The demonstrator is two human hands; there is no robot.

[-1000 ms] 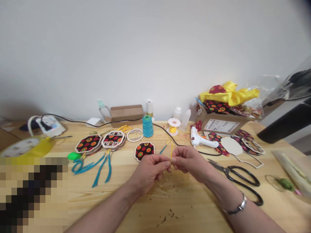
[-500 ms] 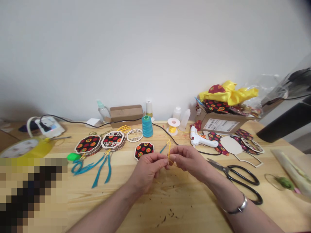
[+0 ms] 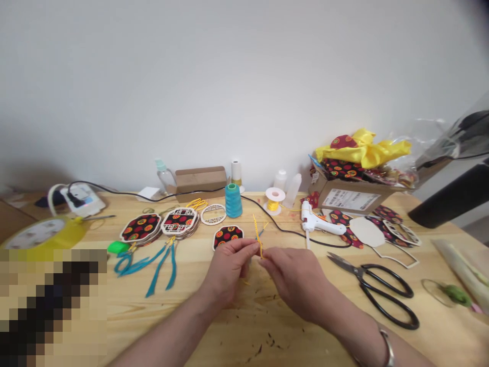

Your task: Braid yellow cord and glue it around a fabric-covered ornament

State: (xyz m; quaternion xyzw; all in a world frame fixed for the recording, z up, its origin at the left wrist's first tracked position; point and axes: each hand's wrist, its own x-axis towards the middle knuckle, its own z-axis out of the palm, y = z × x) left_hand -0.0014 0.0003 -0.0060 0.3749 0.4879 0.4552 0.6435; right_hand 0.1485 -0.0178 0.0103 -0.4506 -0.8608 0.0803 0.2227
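Over the middle of the table, my left hand (image 3: 233, 262) pinches a yellow cord (image 3: 258, 234) between thumb and fingertips. My right hand (image 3: 294, 278) is closed beside it, its fingertips at the cord's lower part. A length of the cord stands up above the fingers. Just behind my left hand lies a patterned fabric panel (image 3: 228, 236) with a pale edge, partly covered by that hand. Black-handled scissors (image 3: 359, 272) rest open to the right of my right hand. The fingertips hide how the cord is knotted or looped.
A teal thread cone (image 3: 233, 201), a yellow cord spool (image 3: 273, 196) and a white glue gun (image 3: 321, 223) stand or lie behind my hands. Stacked panels (image 3: 141, 228) with teal tassels (image 3: 160, 270) are at left. A fabric-filled cardboard box (image 3: 344, 196) sits back right. A black cable (image 3: 263, 210) crosses the table.
My right hand has turned knuckles-up and dropped lower, its fingertips now at the cord's lower part. The cord's upper end leans more to the left. My left hand stays nearly in place.
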